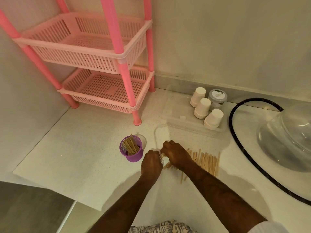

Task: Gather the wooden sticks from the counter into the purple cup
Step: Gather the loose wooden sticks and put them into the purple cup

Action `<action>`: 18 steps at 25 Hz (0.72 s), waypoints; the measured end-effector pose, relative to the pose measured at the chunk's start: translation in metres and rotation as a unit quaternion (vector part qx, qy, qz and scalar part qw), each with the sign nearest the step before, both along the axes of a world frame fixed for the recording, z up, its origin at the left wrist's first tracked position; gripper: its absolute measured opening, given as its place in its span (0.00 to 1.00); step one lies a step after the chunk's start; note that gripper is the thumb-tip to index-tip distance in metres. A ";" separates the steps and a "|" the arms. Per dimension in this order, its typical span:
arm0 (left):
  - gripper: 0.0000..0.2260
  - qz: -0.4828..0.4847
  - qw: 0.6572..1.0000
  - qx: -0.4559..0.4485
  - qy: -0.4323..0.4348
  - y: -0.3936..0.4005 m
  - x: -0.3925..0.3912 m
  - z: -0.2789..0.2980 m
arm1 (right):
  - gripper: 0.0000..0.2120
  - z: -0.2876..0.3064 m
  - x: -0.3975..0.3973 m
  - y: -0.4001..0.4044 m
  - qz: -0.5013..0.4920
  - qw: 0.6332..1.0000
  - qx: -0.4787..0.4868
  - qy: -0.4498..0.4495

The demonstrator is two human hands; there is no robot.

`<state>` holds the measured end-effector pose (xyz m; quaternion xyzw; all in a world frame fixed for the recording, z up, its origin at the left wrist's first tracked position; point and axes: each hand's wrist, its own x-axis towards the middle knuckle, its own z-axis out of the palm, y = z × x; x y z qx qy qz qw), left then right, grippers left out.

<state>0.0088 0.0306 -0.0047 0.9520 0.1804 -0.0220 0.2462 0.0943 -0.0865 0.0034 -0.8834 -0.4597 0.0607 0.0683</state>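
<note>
Beside the purple cup (131,150), 2 hands, left hand (151,163) and right hand (175,154), pinch wooden sticks (206,161); loose pinching risks scattering them.

One purple cup (131,149) stands on the counter (84,157), holding a bundle of wooden sticks too tightly packed to count. A loose pile of sticks (206,161), likewise beyond counting, lies nearby. Three stacks of white paper cups (202,107), one lidded jar (217,97), one two-tier pink rack (94,64).
</note>
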 end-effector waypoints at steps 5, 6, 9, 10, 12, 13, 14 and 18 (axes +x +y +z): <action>0.09 0.016 1.000 -0.012 -0.006 0.000 0.004 0.003 | 0.14 -0.002 0.001 0.001 0.002 1.000 -0.010 -0.020; 0.09 0.016 1.000 -0.010 -0.007 0.000 0.003 0.003 | 0.14 -0.002 0.001 0.001 0.004 1.000 -0.011 -0.021; 0.09 0.007 1.000 -0.006 -0.005 0.000 0.003 0.005 | 0.13 -0.001 0.002 0.000 0.007 1.000 -0.002 -0.030; 0.09 0.002 1.000 -0.006 -0.003 0.001 0.003 0.006 | 0.12 -0.001 0.002 -0.001 0.009 0.999 0.002 -0.033; 0.09 -0.004 1.000 -0.006 0.004 0.003 0.004 0.009 | 0.12 -0.002 0.002 -0.002 0.010 0.999 0.004 -0.034; 0.09 -0.007 1.000 -0.009 0.006 0.003 0.005 0.010 | 0.12 -0.002 0.002 -0.002 0.008 0.999 0.003 -0.034; 0.09 -0.009 1.000 -0.012 0.008 0.004 0.006 0.011 | 0.13 -0.002 0.002 -0.003 0.005 0.999 0.003 -0.033; 0.10 -0.013 1.000 -0.015 0.018 0.003 0.007 0.014 | 0.15 -0.001 0.002 -0.004 -0.002 1.000 0.005 -0.017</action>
